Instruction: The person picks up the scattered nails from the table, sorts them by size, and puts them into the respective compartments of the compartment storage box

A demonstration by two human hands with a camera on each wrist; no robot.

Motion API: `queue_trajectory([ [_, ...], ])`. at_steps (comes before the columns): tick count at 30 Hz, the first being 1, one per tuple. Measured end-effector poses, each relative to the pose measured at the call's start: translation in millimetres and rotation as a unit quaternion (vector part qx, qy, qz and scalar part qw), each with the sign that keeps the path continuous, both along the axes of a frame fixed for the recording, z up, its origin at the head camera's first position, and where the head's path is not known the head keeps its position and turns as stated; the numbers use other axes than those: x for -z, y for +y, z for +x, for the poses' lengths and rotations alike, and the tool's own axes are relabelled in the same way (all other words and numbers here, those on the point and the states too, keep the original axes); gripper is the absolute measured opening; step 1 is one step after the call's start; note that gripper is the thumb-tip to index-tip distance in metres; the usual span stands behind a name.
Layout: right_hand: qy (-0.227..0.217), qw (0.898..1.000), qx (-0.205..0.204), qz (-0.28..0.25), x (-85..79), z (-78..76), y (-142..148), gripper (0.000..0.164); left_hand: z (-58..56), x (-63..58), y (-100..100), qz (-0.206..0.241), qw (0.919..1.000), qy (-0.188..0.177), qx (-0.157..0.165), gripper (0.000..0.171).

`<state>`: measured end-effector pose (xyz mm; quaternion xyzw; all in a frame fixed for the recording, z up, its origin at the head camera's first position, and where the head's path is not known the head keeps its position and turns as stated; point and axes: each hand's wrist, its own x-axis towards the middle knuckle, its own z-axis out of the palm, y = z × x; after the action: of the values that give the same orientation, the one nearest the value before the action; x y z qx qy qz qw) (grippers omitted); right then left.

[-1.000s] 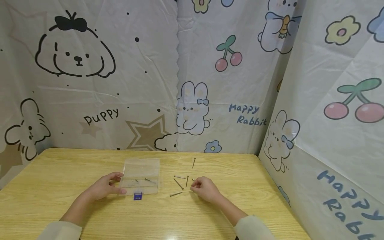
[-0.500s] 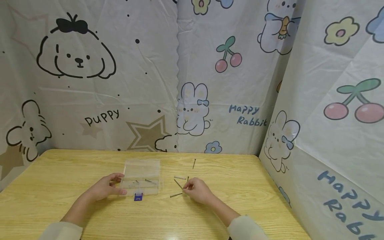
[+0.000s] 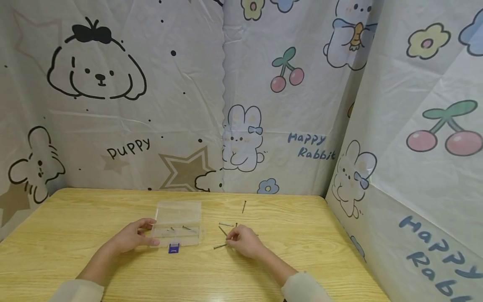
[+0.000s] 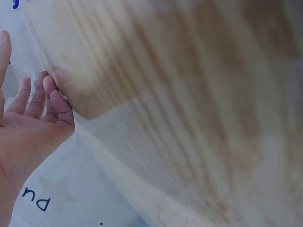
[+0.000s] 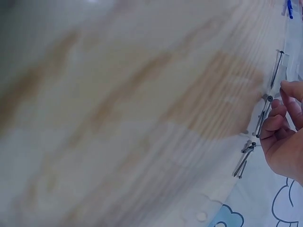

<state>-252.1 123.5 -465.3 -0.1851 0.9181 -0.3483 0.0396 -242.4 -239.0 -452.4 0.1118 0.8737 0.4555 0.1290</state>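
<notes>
My left hand [image 3: 130, 237] holds the left side of a clear plastic box [image 3: 177, 212], its thumb at the front corner and fingers along the edge. A purple latch [image 3: 173, 248] sits on the box's front, and a few small nails [image 3: 186, 227] lie inside. My right hand [image 3: 245, 242] is low over loose nails to the right of the box, fingers bent and fingertips beside a slanted nail [image 3: 222, 230]. Whether it pinches one is hidden. Another nail [image 3: 220, 246] lies just in front. In the right wrist view, a nail [image 5: 277, 68] lies near the thumb.
A lone nail [image 3: 244, 206] lies farther back on the wooden table [image 3: 181, 279]. Another nail [image 3: 226, 224] lies crosswise behind the slanted one. Printed cloth [image 3: 181, 105] hangs behind the table and along its right side.
My right hand has moved left from the nail at the right of the group to the slanted and front nails. The left hand keeps its place on the box.
</notes>
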Motion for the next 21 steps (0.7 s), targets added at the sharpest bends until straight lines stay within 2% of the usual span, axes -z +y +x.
queue_trajectory([
  [21, 0.001, 0.998, -0.026, 0.054, 1.6, -1.1, 2.3, 0.006, 0.4, -0.4, 0.9, -0.003, 1.0000, 0.004, -0.001, 0.078],
])
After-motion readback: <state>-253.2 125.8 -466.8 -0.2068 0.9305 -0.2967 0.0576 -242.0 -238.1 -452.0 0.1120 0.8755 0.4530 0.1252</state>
